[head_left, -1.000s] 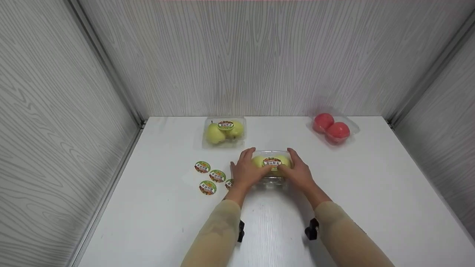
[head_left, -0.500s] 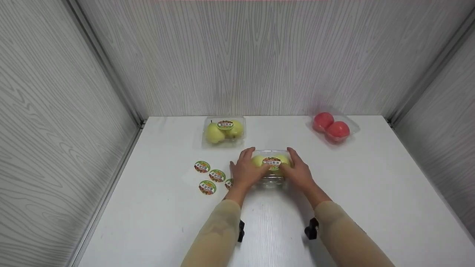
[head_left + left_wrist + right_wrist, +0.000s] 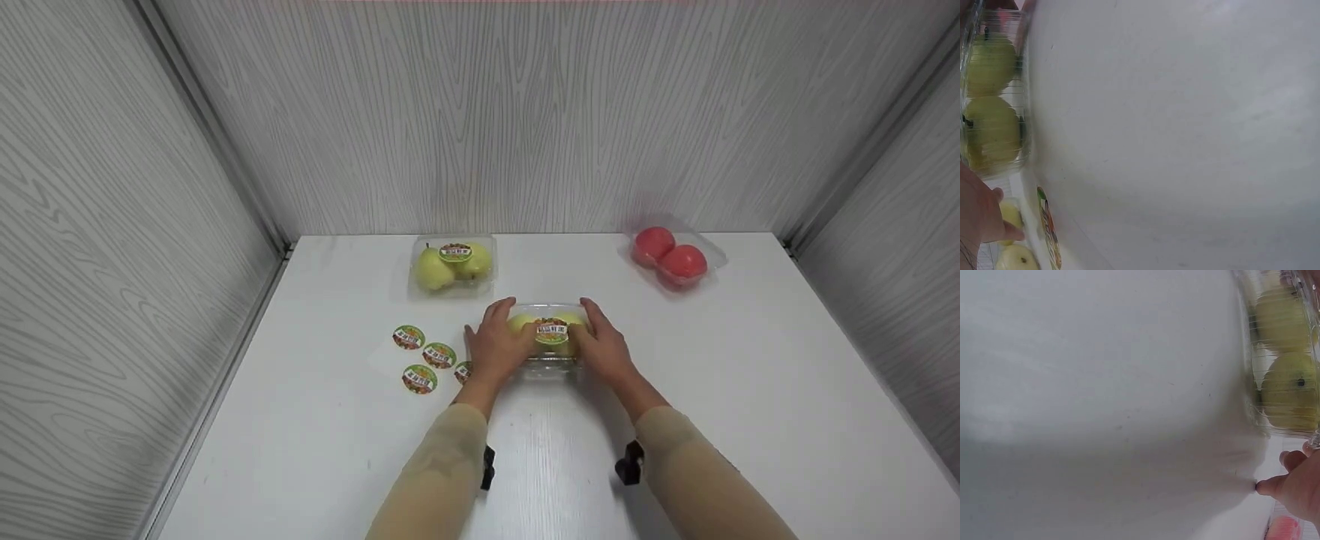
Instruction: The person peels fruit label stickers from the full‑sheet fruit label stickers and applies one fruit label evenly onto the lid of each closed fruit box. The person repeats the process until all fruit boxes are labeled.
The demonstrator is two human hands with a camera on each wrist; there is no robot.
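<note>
A clear plastic clamshell box (image 3: 551, 366) stands on the table with two yellow-green pears (image 3: 992, 132) inside. An oval fruit label (image 3: 552, 331) sits on its lid. My left hand (image 3: 496, 349) holds the box's left side, its thumb on the lid beside the label. On the opposite side my right hand (image 3: 606, 352) grips the box in the same way, thumb at the label's right edge. The right wrist view shows a pear (image 3: 1291, 391) through the ribbed wall, with fingers of the right hand (image 3: 1300, 486) at the box's corner.
Several loose oval labels (image 3: 420, 379) lie on the white table (image 3: 315, 450) left of the left hand. Behind stands another labelled box of pears (image 3: 454, 268). At the back right, an open clear box (image 3: 712, 255) holds two red fruits (image 3: 683, 265). Grey wood-grain panels (image 3: 480, 120) enclose the table.
Both thumbs have slid outward off the label toward the lid's sides, so more of the label shows. The box and the rest of both hands stay in place.
</note>
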